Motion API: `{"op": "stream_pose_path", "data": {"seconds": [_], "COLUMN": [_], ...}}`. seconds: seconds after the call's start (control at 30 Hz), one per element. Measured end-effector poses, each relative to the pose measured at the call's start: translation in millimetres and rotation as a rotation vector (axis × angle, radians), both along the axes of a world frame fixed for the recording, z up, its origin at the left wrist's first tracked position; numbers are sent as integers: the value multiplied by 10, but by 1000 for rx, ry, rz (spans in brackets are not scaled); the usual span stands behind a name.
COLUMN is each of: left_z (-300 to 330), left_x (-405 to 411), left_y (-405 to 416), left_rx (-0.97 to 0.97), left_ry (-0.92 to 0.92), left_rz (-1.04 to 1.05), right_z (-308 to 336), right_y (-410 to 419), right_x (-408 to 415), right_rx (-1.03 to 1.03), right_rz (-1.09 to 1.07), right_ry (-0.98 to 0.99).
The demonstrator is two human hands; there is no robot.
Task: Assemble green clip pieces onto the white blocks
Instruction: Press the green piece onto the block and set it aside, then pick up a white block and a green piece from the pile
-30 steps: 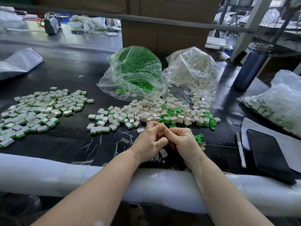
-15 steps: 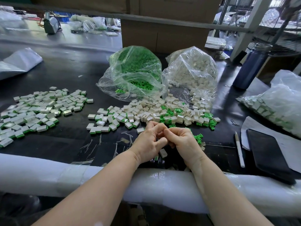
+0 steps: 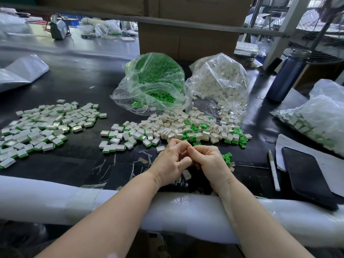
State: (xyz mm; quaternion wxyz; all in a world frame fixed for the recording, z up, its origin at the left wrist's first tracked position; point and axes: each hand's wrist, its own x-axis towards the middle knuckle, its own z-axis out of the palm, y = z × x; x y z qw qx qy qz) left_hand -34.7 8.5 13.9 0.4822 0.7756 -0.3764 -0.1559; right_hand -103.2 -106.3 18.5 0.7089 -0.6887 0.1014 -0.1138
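Black glossy tabletop [image 3: 78, 84] carries everything. Beyond the hands: clear plastic bag of green clips [image 3: 151, 79], clear plastic bag of white blocks [image 3: 219, 81], loose mix of both just ahead. Finished white-and-green blocks [image 3: 42, 125] far left. Left hand [image 3: 172, 162] and right hand [image 3: 210, 160] meet, fingers curled; held piece hidden. Judgement: square clip to slot, press evenly. No readable writing.
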Motion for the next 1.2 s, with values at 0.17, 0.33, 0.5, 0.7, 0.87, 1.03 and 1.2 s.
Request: {"op": "stream_pose_path", "data": {"seconds": [0.17, 0.33, 0.5, 0.7, 0.87, 1.03, 1.2], "left_z": [-41, -54, -18, -2, -35, -59, -60], "left_x": [26, 51, 27, 18, 16, 2, -9], "left_y": [4, 5, 6, 15, -3, -22, -32], "left_rx": [-108, -166, -232, -241, -90, 74, 100], "left_ry": [40, 31, 121, 136, 19, -100, -96], "left_rz": [24, 137, 167, 213, 199, 140, 180], "right_z": [-13, -37, -41, -31, -33, -50, -49], "right_y": [15, -18, -31, -14, -82, -98, -101], "right_x": [27, 44, 16, 18, 19, 33, 35], "right_rx": [-79, -27, -48, -137, -273, -297, -333], "right_rz": [-37, -200, -186, -224, -461, -539, -557], "right_ry": [-34, -54, -28, -18, -65, -69, -65]}}
